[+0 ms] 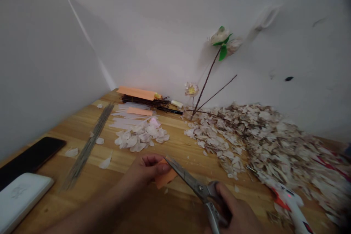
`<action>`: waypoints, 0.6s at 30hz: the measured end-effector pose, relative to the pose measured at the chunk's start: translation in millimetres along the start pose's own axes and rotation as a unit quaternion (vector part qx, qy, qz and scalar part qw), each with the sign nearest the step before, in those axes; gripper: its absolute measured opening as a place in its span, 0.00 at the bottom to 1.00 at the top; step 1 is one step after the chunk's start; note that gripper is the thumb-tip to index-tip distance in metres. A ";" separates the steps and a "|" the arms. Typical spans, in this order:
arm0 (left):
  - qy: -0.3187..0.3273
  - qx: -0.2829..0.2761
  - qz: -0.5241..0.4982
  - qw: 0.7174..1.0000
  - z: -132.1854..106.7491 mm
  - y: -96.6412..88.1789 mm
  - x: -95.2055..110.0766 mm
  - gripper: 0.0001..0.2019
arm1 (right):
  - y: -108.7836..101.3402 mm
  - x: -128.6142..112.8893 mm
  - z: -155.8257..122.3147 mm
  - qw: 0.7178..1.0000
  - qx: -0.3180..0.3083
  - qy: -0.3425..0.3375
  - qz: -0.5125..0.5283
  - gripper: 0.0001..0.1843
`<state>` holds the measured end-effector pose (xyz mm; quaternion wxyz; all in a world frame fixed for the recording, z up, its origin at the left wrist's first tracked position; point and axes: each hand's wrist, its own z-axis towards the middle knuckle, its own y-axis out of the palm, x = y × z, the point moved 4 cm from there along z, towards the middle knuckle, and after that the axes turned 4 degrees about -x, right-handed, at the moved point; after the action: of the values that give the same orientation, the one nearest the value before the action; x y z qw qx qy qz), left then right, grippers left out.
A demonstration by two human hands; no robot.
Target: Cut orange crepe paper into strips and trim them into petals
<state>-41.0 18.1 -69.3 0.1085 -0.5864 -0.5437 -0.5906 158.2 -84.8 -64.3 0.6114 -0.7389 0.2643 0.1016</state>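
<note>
My left hand (pixel 146 170) pinches a small piece of orange paper (pixel 165 179) just above the wooden table (pixel 115 190). My right hand (pixel 236 214) grips the handles of metal scissors (pixel 192 181), whose blades point up-left and meet the orange paper beside my left fingertips. A small heap of pale petals (pixel 142 135) lies just beyond my hands.
A large heap of petal scraps (pixel 268 142) covers the right side, with a glue gun (pixel 287 201) at its front. Flower stems (pixel 208 76) lean on the wall. Orange paper and dark sticks (pixel 142 98) lie at the back. Thin wires (pixel 87 146), a black phone (pixel 30 157) and a white box (pixel 19 197) lie left.
</note>
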 end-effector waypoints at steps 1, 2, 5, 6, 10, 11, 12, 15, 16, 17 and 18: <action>-0.002 -0.001 0.001 1.000 0.1 0.0 0.0 0.13 | 0.6 0.3 0.3 1.000 -0.008 -0.003 0.002 0.22; -0.002 -0.002 0.000 1.000 0.0 0.2 0.2 0.13 | 0.9 0.7 0.4 1.000 -0.012 -0.004 0.001 0.22; 0.008 -0.007 -0.003 1.000 -1.6 3.0 2.5 0.11 | 0.6 2.0 0.0 1.000 0.001 0.001 -0.008 0.21; 0.010 -0.009 -0.003 1.000 -2.5 4.4 3.6 0.11 | 0.3 2.3 -0.3 1.000 0.009 0.003 -0.010 0.21; -0.004 -0.022 0.001 1.000 -6.3 10.6 7.1 0.11 | -0.6 0.8 -1.1 1.000 0.019 -0.009 -0.014 0.20; -0.008 -0.025 0.004 1.000 -7.0 11.6 7.9 0.11 | -0.8 0.1 -1.1 1.000 0.017 -0.010 -0.016 0.19; -0.009 -0.026 0.006 1.000 -7.6 12.3 8.7 0.10 | -1.1 -0.7 -0.9 1.000 0.014 -0.010 -0.017 0.18; -0.010 -0.025 0.006 1.000 -7.8 11.7 9.5 0.09 | -0.7 -1.8 0.2 1.000 0.002 -0.006 -0.015 0.18; -0.013 -0.028 0.008 0.999 -7.4 11.2 8.9 0.09 | 0.0 -1.2 0.6 1.000 -0.003 -0.003 -0.014 0.19; -0.015 -0.033 0.011 0.999 -6.8 10.6 8.2 0.10 | 1.0 0.0 0.9 1.000 -0.006 -0.001 -0.015 0.21; -0.013 -0.037 0.016 0.999 -6.0 9.9 7.6 0.10 | 1.9 1.6 0.9 1.000 -0.006 -0.001 -0.018 0.23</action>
<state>-39.0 13.5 -56.4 0.0889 -0.6059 -0.5132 -0.6014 158.8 -84.6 -66.9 0.6093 -0.7468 0.2497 0.0933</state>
